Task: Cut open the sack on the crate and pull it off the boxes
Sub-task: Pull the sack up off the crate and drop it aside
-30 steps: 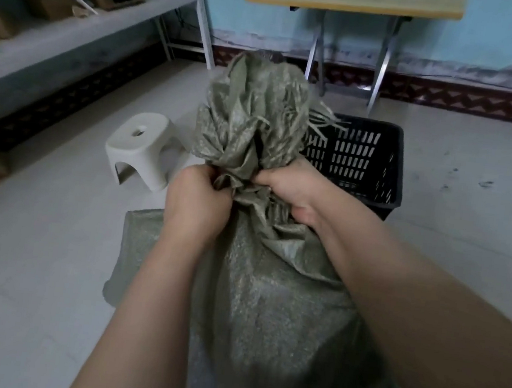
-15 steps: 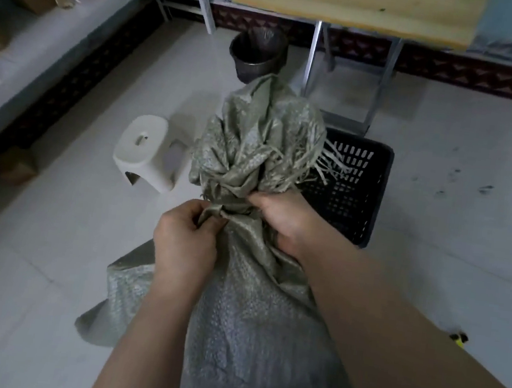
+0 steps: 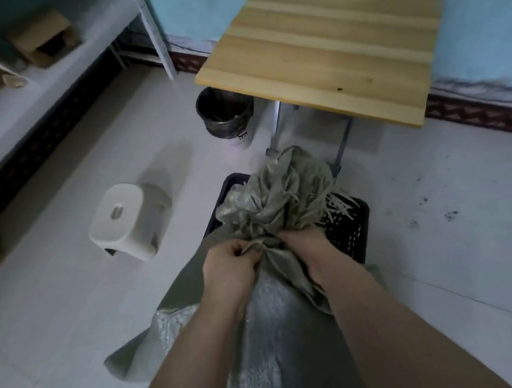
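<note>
Firmly, left hand and right hand clench the bunched neck of the sack over the near edge of the crate. Its length runs back toward the person; a stool stands left, open floor right.

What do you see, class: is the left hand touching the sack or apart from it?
Touching. The head view shows the left hand pinching the gathered neck of the sack with no gap.

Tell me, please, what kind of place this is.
Probably a storeroom or a plain back room. A metal shelf holds an open cardboard box, a woven sack covers part of a black plastic crate, and a wooden table stands at the blue wall.
</note>
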